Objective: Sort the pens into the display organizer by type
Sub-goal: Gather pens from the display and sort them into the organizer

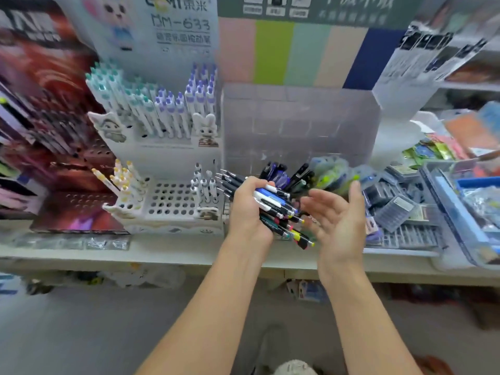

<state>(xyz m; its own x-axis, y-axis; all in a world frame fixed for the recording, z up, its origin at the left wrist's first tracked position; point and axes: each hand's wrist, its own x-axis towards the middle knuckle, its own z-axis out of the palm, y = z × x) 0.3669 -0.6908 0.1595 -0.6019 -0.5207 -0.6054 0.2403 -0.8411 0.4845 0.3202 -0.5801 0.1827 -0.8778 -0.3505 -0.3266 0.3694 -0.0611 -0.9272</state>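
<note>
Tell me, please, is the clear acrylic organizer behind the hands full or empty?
Mostly empty: the clear organizer's upper compartments show no pens; only a few dark pens stand at its front.

Two bare forearms, entering from the lower edge — no sleeves, no watch, no bracelet or ring to be seen. Left hand (pixel 250 209) and right hand (pixel 336 215) ungloved, nails short and unpainted where visible. Below, between the arms — a rounded grey shape at the frame's bottom edge, too blurred to identify as clothing or footwear.
</note>
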